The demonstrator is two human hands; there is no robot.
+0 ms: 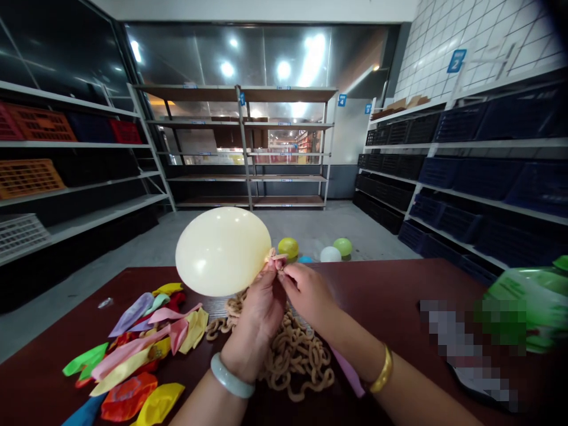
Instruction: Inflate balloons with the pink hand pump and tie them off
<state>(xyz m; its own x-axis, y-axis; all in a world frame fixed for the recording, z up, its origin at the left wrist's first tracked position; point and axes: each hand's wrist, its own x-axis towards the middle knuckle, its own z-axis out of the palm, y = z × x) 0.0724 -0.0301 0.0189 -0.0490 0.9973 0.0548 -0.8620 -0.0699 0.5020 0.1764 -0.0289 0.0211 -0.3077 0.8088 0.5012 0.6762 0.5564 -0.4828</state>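
An inflated pale yellow balloon (222, 251) floats above the table's far edge, its neck pointing right. My left hand (266, 299) is closed on the neck, thumb uppermost. Close beside it, my right hand (308, 290) pinches at the same spot, where a bit of tan, fuzzy cord (279, 257) shows at the fingertips. Whether the cord is wrapped around the neck is hidden by my fingers. Beneath both hands lies a tangled heap of thick tan cord (302, 361). A purple uninflated balloon (348, 370) lies partly under my right forearm.
Several uninflated balloons (133, 390) in mixed colours are spread on the dark red table (381, 296) at left. At right are a blurred flat object (461, 349) and a green container (532, 296). Inflated balloons (288, 248) rest beyond the table. Shelves (242, 121) with crates line the side walls.
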